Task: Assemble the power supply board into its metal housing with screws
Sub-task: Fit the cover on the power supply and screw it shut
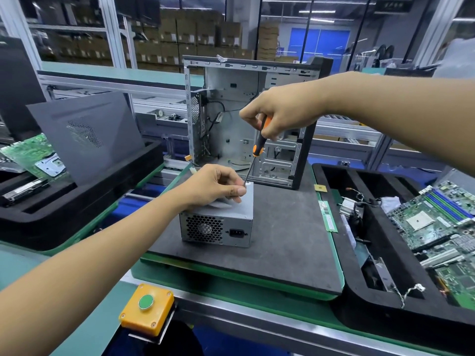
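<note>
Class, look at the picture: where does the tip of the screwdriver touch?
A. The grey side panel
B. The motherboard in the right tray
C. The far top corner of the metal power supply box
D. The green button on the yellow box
C: the right hand holds the screwdriver with its tip on the far top corner of the power supply box.

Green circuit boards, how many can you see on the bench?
2: one board in the left foam tray, partly behind the grey panel; one in the right tray. More may be hidden.

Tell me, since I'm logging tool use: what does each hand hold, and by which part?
Right hand grips the screwdriver by its handle's upper end. Left hand rests on the housing top; whether it pinches a screw cannot be told.
</note>
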The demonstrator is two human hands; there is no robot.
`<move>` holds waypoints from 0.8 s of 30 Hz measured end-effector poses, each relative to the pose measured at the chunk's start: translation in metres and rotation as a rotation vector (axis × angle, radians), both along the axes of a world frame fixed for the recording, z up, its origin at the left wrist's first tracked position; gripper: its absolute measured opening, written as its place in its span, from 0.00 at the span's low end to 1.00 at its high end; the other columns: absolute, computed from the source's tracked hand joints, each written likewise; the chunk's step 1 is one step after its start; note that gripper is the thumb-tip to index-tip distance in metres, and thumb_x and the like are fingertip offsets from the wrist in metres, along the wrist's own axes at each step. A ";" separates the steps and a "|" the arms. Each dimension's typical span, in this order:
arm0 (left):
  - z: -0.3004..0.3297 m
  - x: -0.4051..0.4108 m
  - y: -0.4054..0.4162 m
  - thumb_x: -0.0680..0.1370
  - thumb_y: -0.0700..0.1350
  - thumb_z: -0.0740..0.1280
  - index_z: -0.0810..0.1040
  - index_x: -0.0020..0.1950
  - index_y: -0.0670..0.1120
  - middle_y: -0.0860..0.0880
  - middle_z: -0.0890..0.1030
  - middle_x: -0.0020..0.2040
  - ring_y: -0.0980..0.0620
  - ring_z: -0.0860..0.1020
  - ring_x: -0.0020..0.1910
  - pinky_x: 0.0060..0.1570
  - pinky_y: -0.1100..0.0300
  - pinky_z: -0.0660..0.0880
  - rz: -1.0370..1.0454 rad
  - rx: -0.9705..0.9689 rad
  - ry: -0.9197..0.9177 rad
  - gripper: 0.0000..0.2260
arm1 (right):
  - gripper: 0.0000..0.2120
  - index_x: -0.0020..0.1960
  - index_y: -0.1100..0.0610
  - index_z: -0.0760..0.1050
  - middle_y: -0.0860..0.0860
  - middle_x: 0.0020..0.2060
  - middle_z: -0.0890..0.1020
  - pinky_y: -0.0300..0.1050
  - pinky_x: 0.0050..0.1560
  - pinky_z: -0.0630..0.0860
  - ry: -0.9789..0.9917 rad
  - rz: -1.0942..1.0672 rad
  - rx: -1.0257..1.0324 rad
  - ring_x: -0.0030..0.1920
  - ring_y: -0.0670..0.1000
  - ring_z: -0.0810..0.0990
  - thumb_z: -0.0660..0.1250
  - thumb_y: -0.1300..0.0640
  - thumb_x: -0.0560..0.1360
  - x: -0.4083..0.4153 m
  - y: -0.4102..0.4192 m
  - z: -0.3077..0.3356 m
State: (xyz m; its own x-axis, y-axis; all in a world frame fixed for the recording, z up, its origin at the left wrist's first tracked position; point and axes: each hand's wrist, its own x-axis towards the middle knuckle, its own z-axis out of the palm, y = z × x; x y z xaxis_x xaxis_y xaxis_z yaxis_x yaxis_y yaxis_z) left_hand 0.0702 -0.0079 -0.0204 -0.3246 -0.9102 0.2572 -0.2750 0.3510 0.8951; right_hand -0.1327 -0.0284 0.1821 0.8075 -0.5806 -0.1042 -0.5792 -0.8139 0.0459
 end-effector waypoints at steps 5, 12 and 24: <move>0.001 -0.001 0.001 0.71 0.47 0.77 0.83 0.43 0.47 0.43 0.85 0.40 0.47 0.86 0.41 0.49 0.46 0.82 0.017 -0.002 -0.003 0.06 | 0.12 0.39 0.53 0.69 0.40 0.31 0.78 0.45 0.35 0.66 -0.010 0.020 -0.008 0.30 0.42 0.73 0.71 0.64 0.70 0.004 0.000 0.001; 0.003 -0.001 0.003 0.78 0.36 0.74 0.82 0.43 0.46 0.46 0.86 0.41 0.51 0.83 0.41 0.46 0.60 0.81 -0.062 0.042 -0.092 0.07 | 0.12 0.38 0.52 0.68 0.38 0.31 0.77 0.43 0.34 0.65 0.013 0.063 -0.024 0.31 0.40 0.74 0.71 0.62 0.71 0.006 0.003 -0.002; 0.000 -0.005 0.008 0.80 0.35 0.69 0.83 0.39 0.51 0.44 0.85 0.43 0.50 0.83 0.44 0.49 0.60 0.81 -0.147 0.103 -0.037 0.14 | 0.12 0.38 0.50 0.68 0.35 0.32 0.78 0.43 0.34 0.63 0.055 0.067 -0.094 0.33 0.37 0.75 0.71 0.60 0.71 0.008 0.007 -0.003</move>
State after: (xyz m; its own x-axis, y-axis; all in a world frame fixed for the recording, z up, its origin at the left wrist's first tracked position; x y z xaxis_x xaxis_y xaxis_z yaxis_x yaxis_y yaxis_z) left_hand 0.0648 -0.0004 -0.0200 -0.4635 -0.8733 0.1503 -0.2610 0.2966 0.9187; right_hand -0.1249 -0.0212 0.1794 0.8394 -0.5347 -0.0977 -0.5180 -0.8414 0.1539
